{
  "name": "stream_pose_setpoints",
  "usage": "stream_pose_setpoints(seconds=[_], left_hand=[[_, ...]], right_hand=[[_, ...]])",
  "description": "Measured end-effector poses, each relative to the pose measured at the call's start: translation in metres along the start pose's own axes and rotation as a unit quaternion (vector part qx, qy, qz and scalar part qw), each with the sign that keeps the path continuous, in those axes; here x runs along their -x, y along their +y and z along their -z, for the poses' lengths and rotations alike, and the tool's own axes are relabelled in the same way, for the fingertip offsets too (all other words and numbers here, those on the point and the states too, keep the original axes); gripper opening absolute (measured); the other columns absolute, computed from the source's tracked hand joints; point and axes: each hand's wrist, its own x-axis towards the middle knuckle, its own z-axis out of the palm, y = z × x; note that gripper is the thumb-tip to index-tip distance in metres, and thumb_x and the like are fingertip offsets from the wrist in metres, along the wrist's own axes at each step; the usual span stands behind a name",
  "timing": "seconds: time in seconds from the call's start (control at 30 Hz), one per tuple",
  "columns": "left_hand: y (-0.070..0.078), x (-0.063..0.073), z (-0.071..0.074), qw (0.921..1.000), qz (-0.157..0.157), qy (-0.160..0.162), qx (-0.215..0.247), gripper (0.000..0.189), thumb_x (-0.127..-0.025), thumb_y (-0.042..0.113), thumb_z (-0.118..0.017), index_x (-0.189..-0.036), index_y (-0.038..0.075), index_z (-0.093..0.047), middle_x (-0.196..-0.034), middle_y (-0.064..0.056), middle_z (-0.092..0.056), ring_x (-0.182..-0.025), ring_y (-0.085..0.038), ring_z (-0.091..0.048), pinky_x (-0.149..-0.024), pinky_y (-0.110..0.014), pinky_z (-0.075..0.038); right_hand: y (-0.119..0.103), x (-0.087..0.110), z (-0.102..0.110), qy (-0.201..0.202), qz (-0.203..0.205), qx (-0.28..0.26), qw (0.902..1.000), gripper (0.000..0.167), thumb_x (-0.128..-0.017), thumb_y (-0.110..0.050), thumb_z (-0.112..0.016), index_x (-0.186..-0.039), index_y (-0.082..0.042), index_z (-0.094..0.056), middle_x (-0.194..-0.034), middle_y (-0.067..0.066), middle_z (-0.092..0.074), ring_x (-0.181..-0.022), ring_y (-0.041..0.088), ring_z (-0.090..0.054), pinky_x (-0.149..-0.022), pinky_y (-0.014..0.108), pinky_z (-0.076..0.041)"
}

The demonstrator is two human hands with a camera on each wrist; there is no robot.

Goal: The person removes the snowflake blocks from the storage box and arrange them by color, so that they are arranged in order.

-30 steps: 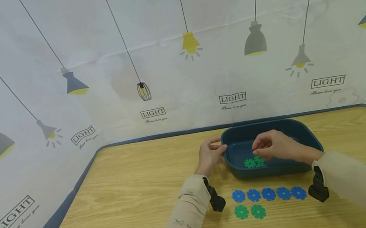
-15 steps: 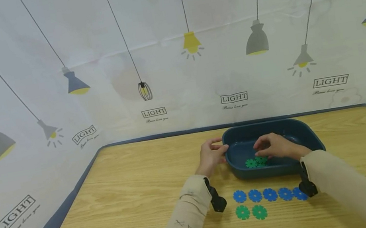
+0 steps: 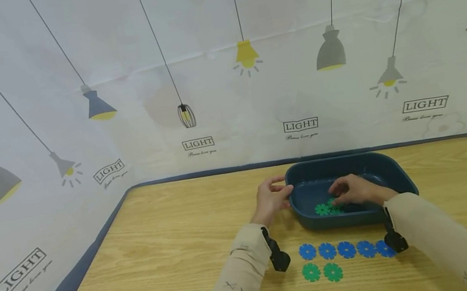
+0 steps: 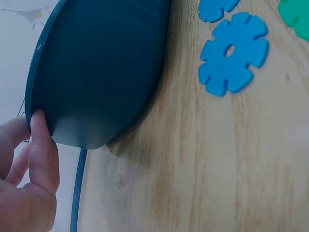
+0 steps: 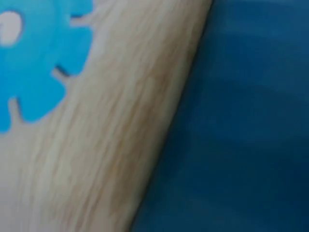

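Note:
A dark blue plastic basin (image 3: 357, 218) stands on the table near its back edge. My left hand (image 3: 269, 200) grips the basin's left rim between thumb and fingers, as the left wrist view also shows. Inside the basin lie several green notched discs (image 3: 322, 210), flower-shaped with a hole in the middle. My right hand (image 3: 357, 190) is down in the basin with bent fingers, the fingertips at these green discs. Whether a disc is pinched there is hidden. The right wrist view shows the basin's outer wall (image 5: 241, 121) and no hand.
In front of the basin, several blue notched discs (image 3: 327, 251) lie in a row on the wooden table (image 3: 178, 257). Two green discs (image 3: 311, 272) form a second row nearer me. A lamp-printed cloth (image 3: 224, 90) hangs behind the table.
My right hand has lowered further into the basin onto the green discs, and its forearm has shifted left. My left hand keeps its grip on the rim.

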Motion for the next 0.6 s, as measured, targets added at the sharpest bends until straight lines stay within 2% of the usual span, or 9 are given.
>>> stream_pose_setpoints(seconds=[0.37, 0.6], left_hand=[[0.0012, 0.0017, 0.0009, 1.0000, 0.002, -0.004, -0.004, 0.036, -0.081, 0.010, -0.064, -0.116, 0.006, -0.056, -0.090, -0.010, -0.057, -0.066, -0.018, -0.061, -0.060, -0.036, -0.053], [0.0015, 0.0019, 0.0000, 1.0000, 0.001, 0.004, -0.003, 0.034, -0.081, 0.009, -0.064, -0.114, 0.007, -0.057, -0.087, -0.009, -0.056, -0.056, -0.014, -0.058, -0.058, -0.036, -0.053]], right_hand=[[0.0044, -0.0002, -0.0008, -0.027, -0.026, -0.017, 0.9991, 0.039, -0.074, -0.007, -0.069, -0.106, 0.011, -0.055, -0.099, 0.018, -0.056, -0.091, 0.030, -0.052, -0.076, 0.040, -0.047], [0.0049, -0.0012, -0.0007, -0.036, -0.032, -0.027, 0.9985, 0.039, -0.073, -0.002, -0.069, -0.107, 0.012, -0.054, -0.098, 0.016, -0.055, -0.089, 0.026, -0.051, -0.076, 0.038, -0.046]])
